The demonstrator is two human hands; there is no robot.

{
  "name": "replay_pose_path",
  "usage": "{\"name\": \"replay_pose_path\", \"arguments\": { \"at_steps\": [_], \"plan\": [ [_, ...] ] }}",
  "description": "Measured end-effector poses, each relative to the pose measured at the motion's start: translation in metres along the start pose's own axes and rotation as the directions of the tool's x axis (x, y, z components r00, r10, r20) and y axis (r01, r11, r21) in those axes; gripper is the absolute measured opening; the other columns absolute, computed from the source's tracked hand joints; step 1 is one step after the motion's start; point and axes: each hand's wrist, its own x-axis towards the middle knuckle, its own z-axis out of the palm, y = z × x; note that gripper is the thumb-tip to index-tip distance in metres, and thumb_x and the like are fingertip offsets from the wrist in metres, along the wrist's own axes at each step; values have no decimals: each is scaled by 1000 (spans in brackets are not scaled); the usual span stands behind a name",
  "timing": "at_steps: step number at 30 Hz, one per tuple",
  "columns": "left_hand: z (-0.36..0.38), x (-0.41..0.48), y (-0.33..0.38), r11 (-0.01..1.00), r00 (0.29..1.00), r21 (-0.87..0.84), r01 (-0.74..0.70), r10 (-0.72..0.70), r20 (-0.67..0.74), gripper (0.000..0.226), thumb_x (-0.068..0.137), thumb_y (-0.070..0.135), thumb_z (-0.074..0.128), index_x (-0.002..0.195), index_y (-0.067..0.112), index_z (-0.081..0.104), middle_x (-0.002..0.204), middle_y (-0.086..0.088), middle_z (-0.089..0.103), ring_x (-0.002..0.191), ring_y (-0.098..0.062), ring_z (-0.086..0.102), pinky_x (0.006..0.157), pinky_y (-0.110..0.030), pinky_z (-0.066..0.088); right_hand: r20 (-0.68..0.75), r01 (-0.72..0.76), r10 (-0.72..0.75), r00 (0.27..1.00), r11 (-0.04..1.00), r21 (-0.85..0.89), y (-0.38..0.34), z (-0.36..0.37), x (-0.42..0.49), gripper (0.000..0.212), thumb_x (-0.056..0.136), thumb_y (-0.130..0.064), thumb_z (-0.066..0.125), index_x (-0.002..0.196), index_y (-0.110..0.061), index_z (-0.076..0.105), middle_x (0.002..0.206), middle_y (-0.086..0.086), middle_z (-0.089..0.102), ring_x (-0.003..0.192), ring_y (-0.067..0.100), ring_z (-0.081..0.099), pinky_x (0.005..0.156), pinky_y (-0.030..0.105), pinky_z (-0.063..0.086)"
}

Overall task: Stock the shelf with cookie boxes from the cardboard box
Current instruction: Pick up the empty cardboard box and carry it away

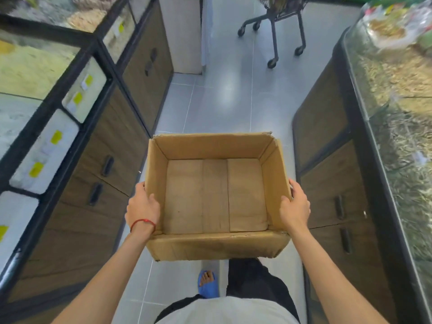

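1. between the two hands, held out in front of the body above the tiled floor, sits the cardboard box, open side up and roughly level.
2. left hand grips the left wall and right hand grips the right wall. each thumb hooks over the rim to the inside and the fingers wrap the outside, so both are closed on the box and neither is nearer than the other.
3. its long axis seems to run side to side across the body (the wide lens makes this hard to be sure of), with the hands on the two short walls towards the near corners.
4. inside, only bare bottom flaps show, with no cookie boxes in view, so i judge the stocking done or the box due for refilling.
5. brown corrugated card, soft and dented at the rims and scuffed on the near wall, which will likely flex if squeezed.
6. dark wood-grain cabinets with black handles line the left under glass-fronted bins. a curved glass counter runs along the right, and a wheeled cart stands well ahead.
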Motion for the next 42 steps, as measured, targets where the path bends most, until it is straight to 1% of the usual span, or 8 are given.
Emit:
{"name": "replay_pose_path", "arguments": {
  "at_steps": [8, 15, 21, 26, 31, 35, 39, 42],
  "plan": [
    [42, 141, 142, 999, 1000, 34, -25, 24, 5, 24, 100, 21, 52, 124, 18, 47, 104, -12, 66, 90, -34, 64, 83, -51, 55, 22, -67, 66, 998, 998, 11, -72, 36, 177, 44, 104, -11, 53, 146, -24, 50, 136, 4, 63, 121, 28, 62, 102, 48, 51],
    [68, 243, 263, 1000, 1000, 19, 21, -21, -19, 27, 101, 19, 51, 127, 14, 48, 104, -13, 65, 85, -28, 59, 78, -45, 51, 42, -48, 49, 998, 999, -15, -151, 54, 337, 44, 104, -6, 52, 143, -25, 53, 128, 1, 67, 115, 25, 64, 99, 43, 51],
    [96, 347, 335, 997, 997, 12, 73, -73, -28, 24, 100, 19, 53, 123, 15, 47, 105, -17, 66, 92, -38, 64, 82, -52, 55, 70, -17, 18, 997, 1000, -18, -220, 91, 458, 47, 102, -3, 53, 145, -23, 52, 131, 2, 66, 120, 26, 63, 104, 43, 48],
    [121, 453, 396, 992, 992, 10, 125, -125, 23, 25, 95, 14, 54, 120, 14, 49, 102, -19, 65, 93, -39, 62, 77, -46, 52, 52, 26, -21, 998, 995, -93, -275, 129, 562, 52, 95, -2, 56, 140, -28, 57, 131, 1, 68, 121, 32, 61, 105, 45, 42],
    [134, 545, 458, 991, 990, 25, 133, -134, 52, 28, 95, 10, 51, 123, 11, 45, 103, -20, 65, 92, -39, 63, 73, -43, 48, 72, 49, -40, 997, 991, -128, -341, 161, 651, 50, 99, -4, 53, 142, -30, 53, 133, 1, 67, 121, 32, 60, 105, 46, 41],
    [145, 596, 505, 983, 983, 28, 179, -180, 42, 32, 94, 7, 51, 124, 10, 42, 106, -22, 64, 95, -41, 62, 77, -46, 50, 112, 85, -73, 991, 990, -114, -380, 180, 720, 50, 99, -4, 51, 141, -31, 53, 130, -4, 66, 119, 26, 61, 105, 48, 46],
    [161, 636, 548, 963, 963, 20, 267, -268, 22, 30, 92, 5, 53, 119, 9, 41, 104, -22, 64, 92, -41, 63, 79, -48, 54, 157, 124, -104, 982, 984, -126, -413, 203, 793, 50, 97, 0, 50, 138, -29, 54, 127, -2, 67, 116, 26, 61, 101, 44, 47],
    [175, 658, 574, 934, 935, -16, 356, -356, 0, 28, 90, 3, 54, 115, 8, 41, 101, -22, 62, 91, -40, 63, 76, -45, 53, 253, 155, -117, 960, 979, -133, -437, 226, 849, 50, 98, -2, 49, 136, -34, 53, 126, -3, 67, 114, 27, 62, 102, 49, 50]
  ]
}}
